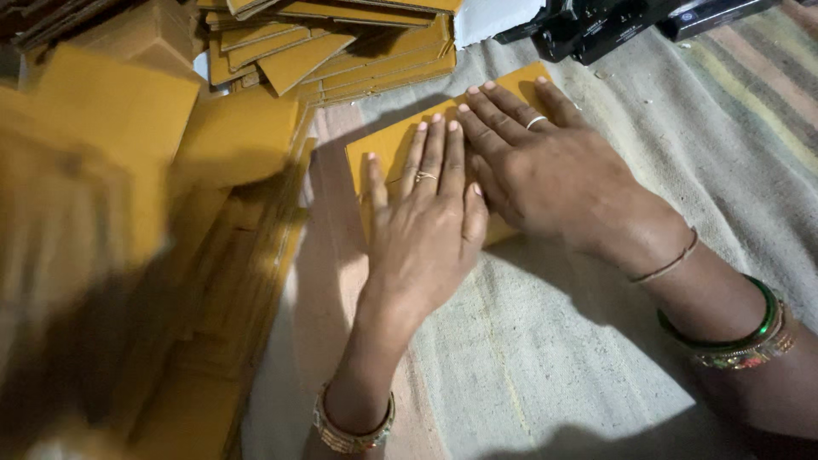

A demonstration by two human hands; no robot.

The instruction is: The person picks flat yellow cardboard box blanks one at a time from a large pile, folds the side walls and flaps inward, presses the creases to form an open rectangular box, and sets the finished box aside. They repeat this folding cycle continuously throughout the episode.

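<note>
A flat yellow-brown cardboard piece [388, 145] lies on a striped cloth mat [545, 341]. My left hand [426, 226] rests palm down on it, fingers straight and together, a ring on one finger. Beside it, my right hand [545, 166] also presses flat on the cardboard, fingers stretched toward its far edge, a ring on one finger. The two hands touch side by side and cover most of the piece. Bangles sit on both wrists.
Stacks of flat yellow-brown cardboard pieces [341, 47] lie at the top. More such sheets [111, 255] fill the left side, blurred. Black objects [596, 25] and a white sheet [494, 17] sit at the top right on the mat.
</note>
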